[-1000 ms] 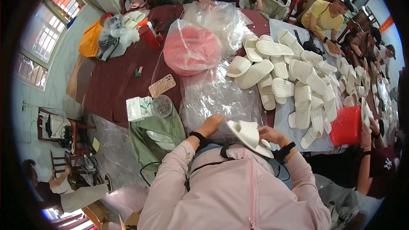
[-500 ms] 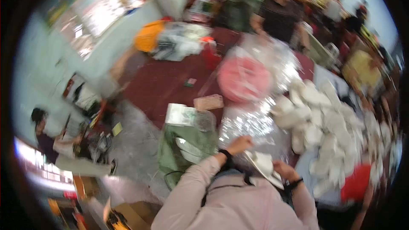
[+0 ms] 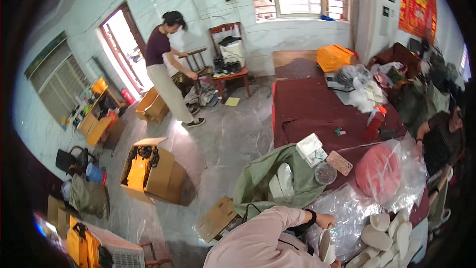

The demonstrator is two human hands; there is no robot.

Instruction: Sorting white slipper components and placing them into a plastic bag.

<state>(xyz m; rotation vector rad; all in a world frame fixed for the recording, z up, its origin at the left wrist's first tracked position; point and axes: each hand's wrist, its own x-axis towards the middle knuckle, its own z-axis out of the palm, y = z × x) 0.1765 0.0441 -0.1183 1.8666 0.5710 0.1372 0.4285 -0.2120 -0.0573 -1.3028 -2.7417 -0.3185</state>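
My left hand [image 3: 326,221], with a black band at the wrist, is closed, its fingers curled together just above a white slipper [image 3: 327,249]. Whatever its fingertips hold is too small to make out. At the lower edge my right hand [image 3: 336,263] is mostly cut off; the part that shows grips the slipper's lower end. Beside my hands a clear plastic sheet [image 3: 342,212] lies across the table. A pile of white slippers [image 3: 377,238] rests to the right. Farther off sits a round pink-red bundle [image 3: 379,169] under clear plastic.
Left of my hands an opened green sack [image 3: 250,181] holds white slippers. A round clear tub [image 3: 326,173], a phone [image 3: 339,163] and a white pack [image 3: 311,150] lie on the dark red table [image 3: 302,111]. A cardboard box [image 3: 171,181] stands on the floor; a person [image 3: 166,74] leans over a chair.
My view has swung left, bringing the door, floor boxes and standing person further in. My hands now appear lower and farther right, still at the slipper; the right is nearly out of frame.
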